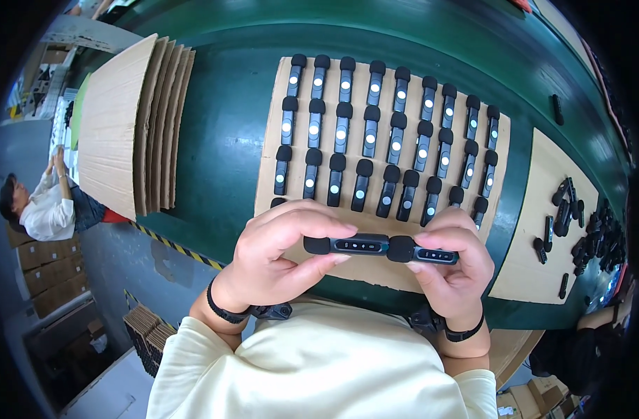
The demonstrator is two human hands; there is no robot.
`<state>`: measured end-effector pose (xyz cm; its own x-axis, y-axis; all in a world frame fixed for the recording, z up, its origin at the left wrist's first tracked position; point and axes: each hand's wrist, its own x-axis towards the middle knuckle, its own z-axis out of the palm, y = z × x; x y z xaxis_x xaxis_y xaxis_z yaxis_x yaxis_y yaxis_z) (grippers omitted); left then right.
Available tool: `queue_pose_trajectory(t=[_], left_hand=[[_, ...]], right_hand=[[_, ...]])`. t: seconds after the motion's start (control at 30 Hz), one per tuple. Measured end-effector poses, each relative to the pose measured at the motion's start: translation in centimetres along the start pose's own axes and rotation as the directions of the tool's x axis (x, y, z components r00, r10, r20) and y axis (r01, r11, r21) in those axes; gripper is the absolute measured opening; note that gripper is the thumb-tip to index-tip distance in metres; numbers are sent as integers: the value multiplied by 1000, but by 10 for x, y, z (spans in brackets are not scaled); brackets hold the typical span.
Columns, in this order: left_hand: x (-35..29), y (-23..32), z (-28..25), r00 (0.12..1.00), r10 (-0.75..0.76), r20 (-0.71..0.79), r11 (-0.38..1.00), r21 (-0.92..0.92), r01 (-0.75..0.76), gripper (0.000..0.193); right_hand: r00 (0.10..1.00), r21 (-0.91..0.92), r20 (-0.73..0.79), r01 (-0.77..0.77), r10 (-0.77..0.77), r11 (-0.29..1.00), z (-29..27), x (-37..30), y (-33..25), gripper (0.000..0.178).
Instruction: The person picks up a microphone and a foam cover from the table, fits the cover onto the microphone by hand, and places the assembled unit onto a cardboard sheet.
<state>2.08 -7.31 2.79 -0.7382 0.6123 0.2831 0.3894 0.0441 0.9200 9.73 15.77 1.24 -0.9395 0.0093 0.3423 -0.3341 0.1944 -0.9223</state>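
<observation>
Just above the near edge of a cardboard sheet, my two hands hold a pair of small black wireless microphones end to end. My left hand pinches the left microphone between thumb and fingers at its foam tip. The right microphone is gripped by my right hand, its foam tip against or very close to the other's end. Small indicator marks show on both faces. Rows of similar microphones, each with a pale round spot, lie on the sheet beyond, the nearest row partly hidden by my hands.
On the green table, a stack of cardboard sheets stands at left. To the right, another sheet bears loose microphones beside a dark pile. One person is at far left, another's dark clothing at lower right.
</observation>
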Motion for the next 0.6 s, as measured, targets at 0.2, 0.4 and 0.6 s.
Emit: queue_pose_trajectory(t=[0.2,0.4,0.6], left_hand=[[-1,0,0,1000,1,-8,999,33,-1,32],[0,1,1,1000,10,-25,1000,8,-10,32],[2,3,6,997,-18,-78,1000,11,19,30]], right_hand=[[1000,-20,11,23,-23,1000,-1,0,1,30],[1000,-28,8,5,-5,1000,0,-1,0,29],[994,-25,102,-37,40,999,-5,-2,-2,25]])
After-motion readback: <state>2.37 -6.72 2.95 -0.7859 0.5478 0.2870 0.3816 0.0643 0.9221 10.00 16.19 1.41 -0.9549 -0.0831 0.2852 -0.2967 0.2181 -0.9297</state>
